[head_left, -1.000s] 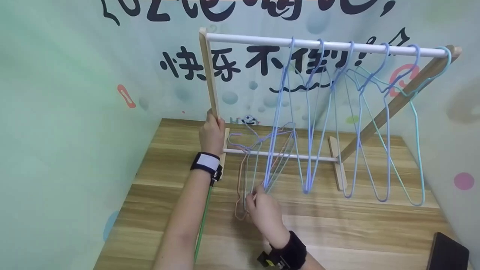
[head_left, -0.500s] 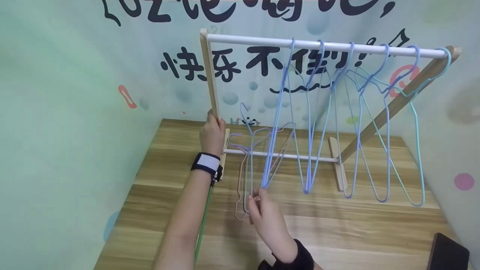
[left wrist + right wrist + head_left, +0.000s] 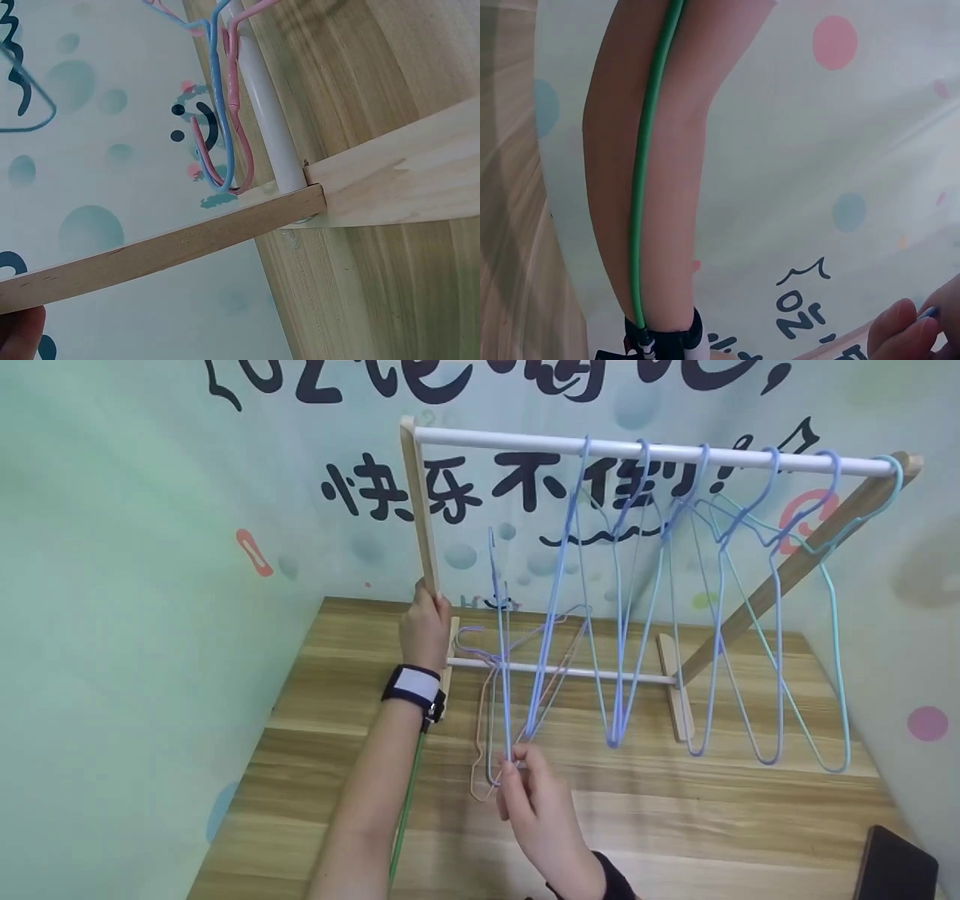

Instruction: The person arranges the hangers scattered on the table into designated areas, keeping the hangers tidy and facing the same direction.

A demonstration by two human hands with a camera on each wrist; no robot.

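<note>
a: head view first. what is the right hand doing?

b: its fingertips are pressed together in a pinch on the bottom bend of a blue hanger. that hanger stands nearly upright above the table, hook topmost, just left of the row of hangers on the rail.

a: and the left hand?

b: fingers curled round the left wooden post of the small rack, low on the post, close to the lower white crossbar.

a: what hangs on the top white rail?

b: six wire hangers, blue and pale green, spread along the right part. a few more, pink and pale, lie on the table against the crossbar, just beside the lifted one. a dark flat object sits at the table's right corner.

a: left wrist view?

b: only a fingertip shows at the bottom left corner under the wooden post; the grip itself cannot be read here. the crossbar meets the post, and pink and blue hanger hooks curl beside it.

a: right wrist view?

b: two fingertips pressed close at the bottom right, a sliver of blue wire between them. the other forearm with a green cable along it fills the left.
</note>
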